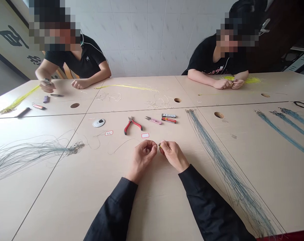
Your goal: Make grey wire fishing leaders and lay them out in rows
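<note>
My left hand (143, 158) is closed in a pinch, thumb against forefinger. Whatever lies between those fingertips is too small to make out. Facing it, my right hand (174, 154) pinches a tiny dark piece (159, 145) with a bit of yellow-green beside it. The fingertips of both hands nearly meet above the table (154, 207). A thin thread (122, 143) curves over the tabletop just left of my left hand. Beyond my hands lie red-handled pliers (133, 125), pink-handled thread snips (154, 120) and a small red-edged label (145, 135).
Bundles of blue-grey cords with metal ends lie at left (73, 148) and right (217, 157). Two lighters (168, 119) and a white disc (98, 123) sit ahead. Across the table, two people in black shirts handle yellow cords (21, 100). Round holes (219, 115) pierce the tabletop.
</note>
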A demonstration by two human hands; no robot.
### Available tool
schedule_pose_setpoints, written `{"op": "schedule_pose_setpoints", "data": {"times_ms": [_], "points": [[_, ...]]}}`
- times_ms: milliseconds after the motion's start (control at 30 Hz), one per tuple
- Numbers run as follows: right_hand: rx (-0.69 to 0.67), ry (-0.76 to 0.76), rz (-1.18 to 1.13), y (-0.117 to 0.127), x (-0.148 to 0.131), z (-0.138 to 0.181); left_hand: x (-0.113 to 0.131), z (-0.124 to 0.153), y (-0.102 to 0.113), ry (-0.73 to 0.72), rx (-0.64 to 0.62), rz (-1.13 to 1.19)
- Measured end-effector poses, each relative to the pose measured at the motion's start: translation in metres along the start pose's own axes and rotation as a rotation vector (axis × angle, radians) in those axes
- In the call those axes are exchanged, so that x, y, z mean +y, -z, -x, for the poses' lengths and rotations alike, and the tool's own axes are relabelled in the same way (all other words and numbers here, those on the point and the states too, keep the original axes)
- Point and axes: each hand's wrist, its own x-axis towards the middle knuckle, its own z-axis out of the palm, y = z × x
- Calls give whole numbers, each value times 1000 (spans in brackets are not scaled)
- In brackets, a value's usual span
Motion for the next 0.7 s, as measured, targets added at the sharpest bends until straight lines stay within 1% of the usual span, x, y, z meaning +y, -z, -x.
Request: {"op": "schedule_pose_setpoints", "data": {"times_ms": [100,333,567,700], "points": [[23,-40,-49,0,-2,1,1,0,1,8,32,8],[10,-43,-29,1,-3,1,1,0,2,31,-10,37],[-6,20,16,-1,-1,-1,-2,-1,1,23,-20,25],[-4,36,-10,-2,0,-1,-2,-1,0,7,-5,9]]}}
